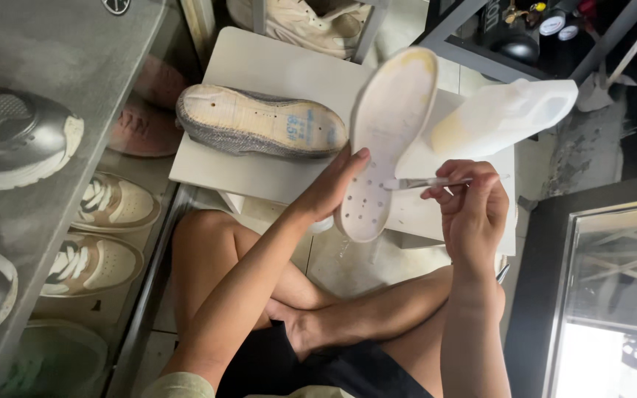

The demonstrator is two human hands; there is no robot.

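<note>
My left hand grips the lower edge of a white insole and holds it upright over my lap; the insole has several small holes near its bottom end. My right hand pinches a thin brush whose tip touches the insole's face. Behind the insole lies a second white sole piece with a yellowish patch, resting on a low white table. A grey shoe lies upside down on that table, left of the insole.
A grey shelf on the left carries grey sneakers, with beige sneakers on the floor beside it. A cream shoe sits beyond the table. Dark bottles stand on a rack at top right. A glass-fronted cabinet is at right.
</note>
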